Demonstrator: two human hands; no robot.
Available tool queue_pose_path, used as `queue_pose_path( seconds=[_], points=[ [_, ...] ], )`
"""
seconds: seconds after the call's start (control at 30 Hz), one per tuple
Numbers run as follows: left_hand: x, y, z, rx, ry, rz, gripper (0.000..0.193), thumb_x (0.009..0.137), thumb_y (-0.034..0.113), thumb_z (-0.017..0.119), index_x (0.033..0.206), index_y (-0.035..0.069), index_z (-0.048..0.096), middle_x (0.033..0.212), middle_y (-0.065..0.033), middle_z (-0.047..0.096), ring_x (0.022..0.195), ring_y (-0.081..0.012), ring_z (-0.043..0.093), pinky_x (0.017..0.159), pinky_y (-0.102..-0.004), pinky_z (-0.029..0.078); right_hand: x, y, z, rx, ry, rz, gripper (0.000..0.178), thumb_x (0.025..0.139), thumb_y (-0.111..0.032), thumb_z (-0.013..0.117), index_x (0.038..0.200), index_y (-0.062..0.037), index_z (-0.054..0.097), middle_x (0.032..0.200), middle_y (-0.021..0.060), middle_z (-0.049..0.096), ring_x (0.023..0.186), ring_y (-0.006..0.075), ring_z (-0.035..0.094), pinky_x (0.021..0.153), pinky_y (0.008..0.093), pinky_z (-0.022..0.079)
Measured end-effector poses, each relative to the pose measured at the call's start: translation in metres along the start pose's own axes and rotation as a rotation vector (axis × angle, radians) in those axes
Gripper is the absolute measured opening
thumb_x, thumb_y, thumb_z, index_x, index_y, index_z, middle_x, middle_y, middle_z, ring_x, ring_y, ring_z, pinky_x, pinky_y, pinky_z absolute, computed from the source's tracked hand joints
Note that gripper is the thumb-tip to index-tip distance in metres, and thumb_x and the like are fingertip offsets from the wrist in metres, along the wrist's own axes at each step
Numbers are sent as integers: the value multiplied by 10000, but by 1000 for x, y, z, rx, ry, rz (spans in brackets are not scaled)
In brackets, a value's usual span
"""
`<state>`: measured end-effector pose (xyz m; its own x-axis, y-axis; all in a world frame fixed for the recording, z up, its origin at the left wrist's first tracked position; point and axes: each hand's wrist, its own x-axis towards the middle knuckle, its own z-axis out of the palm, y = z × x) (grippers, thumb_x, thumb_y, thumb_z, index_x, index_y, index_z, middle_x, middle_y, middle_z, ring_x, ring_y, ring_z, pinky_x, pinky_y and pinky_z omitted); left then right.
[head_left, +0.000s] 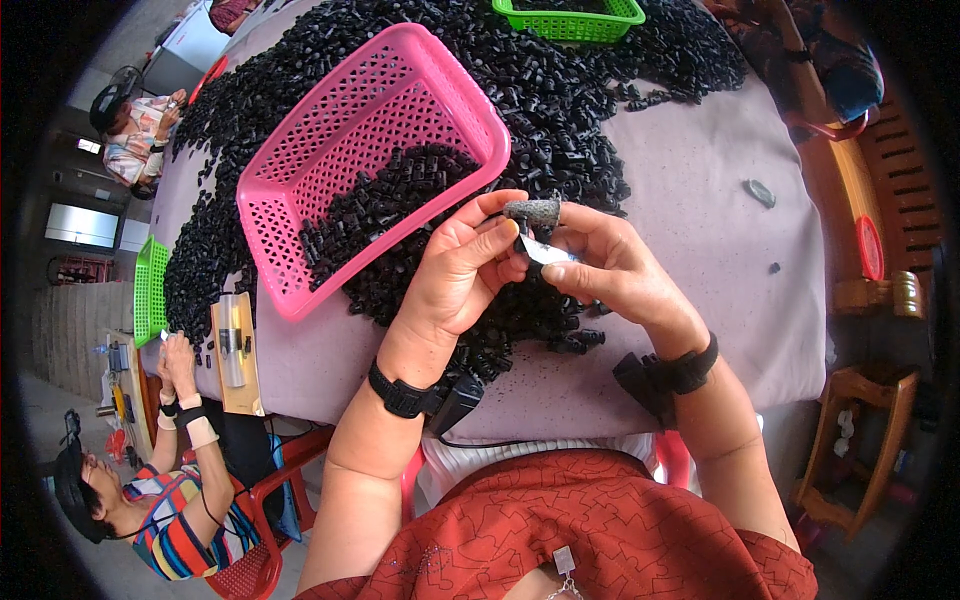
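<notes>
Above the near edge of the heap, my left hand (458, 268) and my right hand (612, 262) meet, both closed. Between the left thumb and fingers is a small black plastic part (521, 243), largely hidden by the fingertips. My right thumb and fingers pinch a small flat white piece (545, 251), its end against the black part; its exact kind is unclear. A grey textured finger cover (535, 212) sits at the tip of my right index finger. Just left of my hands, a tilted pink plastic basket (275, 250) contains many similar black parts.
A large heap of black parts (560, 110) spreads over the cloth-covered table (715, 260). Green baskets (574, 27) stand at the far side and left edge. A crumpled translucent scrap (760, 193) lies at right. A co-worker (180, 500) sits at left; others are farther off.
</notes>
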<state>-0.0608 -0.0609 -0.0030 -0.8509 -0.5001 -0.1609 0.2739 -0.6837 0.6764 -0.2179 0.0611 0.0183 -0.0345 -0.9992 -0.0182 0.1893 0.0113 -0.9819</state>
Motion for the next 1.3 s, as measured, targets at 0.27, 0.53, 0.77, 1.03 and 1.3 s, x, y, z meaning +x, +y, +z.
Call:
queue_pose_path(
  seconds=[0.27, 0.53, 0.77, 1.03, 1.3],
  points=[
    [0, 1, -1, 11, -21, 2, 314, 903, 74, 637, 1205, 34, 560, 953, -45, 664, 670, -86, 632, 601, -201, 542, 0, -2, 1, 65, -9, 19, 435, 907, -163, 650, 1310, -47, 535, 795, -77, 563, 619, -14, 421, 504, 152, 311],
    [-1, 2, 0, 33, -62, 11, 328, 897, 64, 642, 1213, 24, 559, 978, -57, 661, 662, -83, 623, 594, -200, 547, 0, -1, -3, 119, -43, 42, 410, 901, -161, 649, 1280, -44, 545, 740, -81, 533, 588, -10, 411, 491, 158, 302],
    [-1, 5, 1, 72, -36, 8, 392, 889, 125, 666, 1252, 40, 546, 966, -33, 655, 671, -77, 604, 569, -186, 511, -1, -2, -1, 99, -47, 19, 411, 896, -198, 661, 1260, -47, 545, 716, -71, 525, 575, 4, 416, 486, 173, 309],
    [0, 4, 0, 11, -64, -2, 363, 899, 75, 642, 1242, 20, 536, 975, -58, 656, 666, -76, 616, 599, -194, 544, 0, -1, -1, 132, -64, 28, 410, 893, -181, 660, 1263, -48, 546, 701, -73, 516, 569, 5, 413, 484, 174, 307],
    [0, 3, -1, -25, -77, -23, 368, 904, 82, 638, 1250, 17, 532, 972, -57, 654, 670, -80, 615, 599, -195, 543, 0, 0, -2, 112, -43, 18, 403, 893, -175, 661, 1259, -45, 550, 694, -73, 518, 560, 0, 408, 481, 172, 301]
  ],
)
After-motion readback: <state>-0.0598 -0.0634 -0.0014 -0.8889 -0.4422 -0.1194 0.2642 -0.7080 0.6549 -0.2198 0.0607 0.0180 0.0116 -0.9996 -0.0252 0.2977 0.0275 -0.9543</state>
